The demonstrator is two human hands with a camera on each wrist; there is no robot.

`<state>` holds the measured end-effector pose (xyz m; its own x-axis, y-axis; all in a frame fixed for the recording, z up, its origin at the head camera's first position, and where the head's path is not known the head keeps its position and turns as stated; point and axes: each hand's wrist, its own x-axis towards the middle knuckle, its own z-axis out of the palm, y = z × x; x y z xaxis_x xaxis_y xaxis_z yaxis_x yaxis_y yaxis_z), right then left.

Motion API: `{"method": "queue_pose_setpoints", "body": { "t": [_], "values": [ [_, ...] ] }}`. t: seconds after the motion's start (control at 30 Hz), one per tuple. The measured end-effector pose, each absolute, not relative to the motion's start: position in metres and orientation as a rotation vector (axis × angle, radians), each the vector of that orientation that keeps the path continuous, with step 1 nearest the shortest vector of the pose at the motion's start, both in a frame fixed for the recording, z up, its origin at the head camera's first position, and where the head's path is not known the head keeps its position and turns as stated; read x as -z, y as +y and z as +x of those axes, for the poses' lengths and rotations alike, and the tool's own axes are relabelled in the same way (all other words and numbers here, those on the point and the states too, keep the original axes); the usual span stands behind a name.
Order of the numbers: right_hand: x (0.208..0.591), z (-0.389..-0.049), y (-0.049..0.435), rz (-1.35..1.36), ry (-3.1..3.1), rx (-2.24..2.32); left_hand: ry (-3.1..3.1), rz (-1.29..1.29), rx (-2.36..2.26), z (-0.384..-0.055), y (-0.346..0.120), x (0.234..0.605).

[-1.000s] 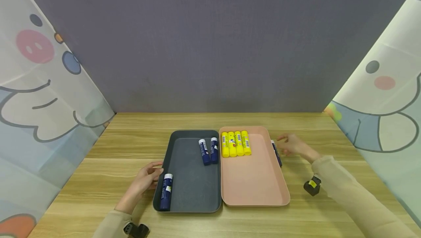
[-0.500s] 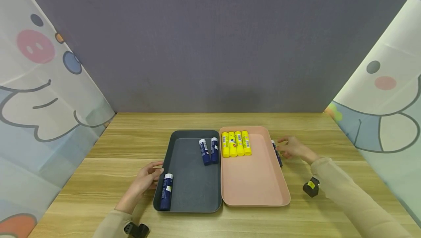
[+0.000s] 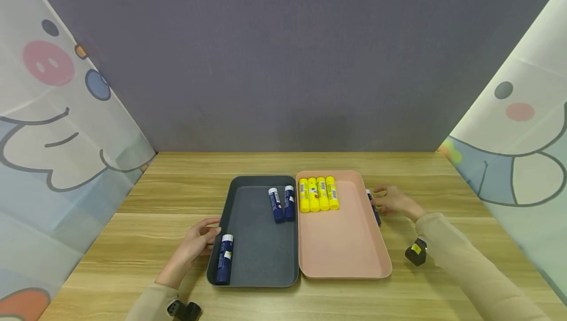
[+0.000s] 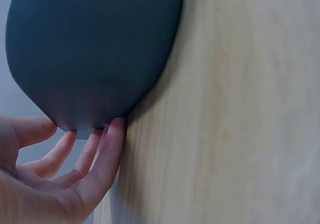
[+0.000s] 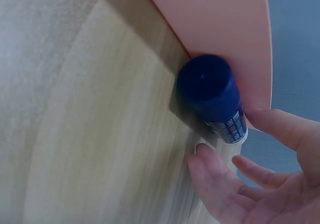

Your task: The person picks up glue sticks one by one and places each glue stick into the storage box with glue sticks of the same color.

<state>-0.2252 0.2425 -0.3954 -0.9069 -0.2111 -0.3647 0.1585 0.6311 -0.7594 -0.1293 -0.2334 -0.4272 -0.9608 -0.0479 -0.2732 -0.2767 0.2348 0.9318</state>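
Outside the dark grey tray (image 3: 259, 257), my left hand (image 3: 195, 243) rests its fingertips against the left wall, the thumb near the rim. In the left wrist view those fingers (image 4: 102, 164) are spread along the tray's outer side. My right hand (image 3: 396, 202) is beside a blue glue stick (image 5: 212, 91) that lies on the table along the pink tray's outer right wall. The right thumb (image 5: 280, 126) reaches to the glue stick's white end by the tray rim, while the other fingers lie apart on the opposite side, not closed round it.
Two blue glue sticks (image 3: 289, 205) lie at the back right of the grey tray, and a larger one (image 3: 224, 259) at its front left. The pink tray (image 3: 343, 252), side by side with it, has a row of several yellow glue sticks (image 3: 313, 195). A grey panel (image 3: 283, 65) rises behind the table.
My right hand has shifted slightly left and closer to the blue glue stick beside the pink tray. The left hand and both trays stay practically where they were.
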Motion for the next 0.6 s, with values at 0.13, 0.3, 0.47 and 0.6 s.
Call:
{"method": "queue_pose_setpoints", "body": {
  "t": [0.13, 0.3, 0.47, 0.6],
  "values": [
    [0.3961, -0.2251, 0.2420, -0.046, 2.430, 1.184, 2.309, -0.314, -1.817, -0.1294, -0.2333, 0.4272],
    [0.3974, -0.2249, 0.2387, -0.026, 2.411, 1.210, 2.307, -0.315, -1.824, -0.1288, -0.2336, 0.4279],
    [0.3982, -0.2239, 0.2359, 0.005, 2.391, 1.244, 2.310, -0.323, -1.822, -0.1287, -0.2335, 0.4280],
    [0.3996, -0.2234, 0.2358, 0.015, 2.402, 1.234, 2.312, -0.330, -1.819, -0.1290, -0.2332, 0.4275]
  ]
}}
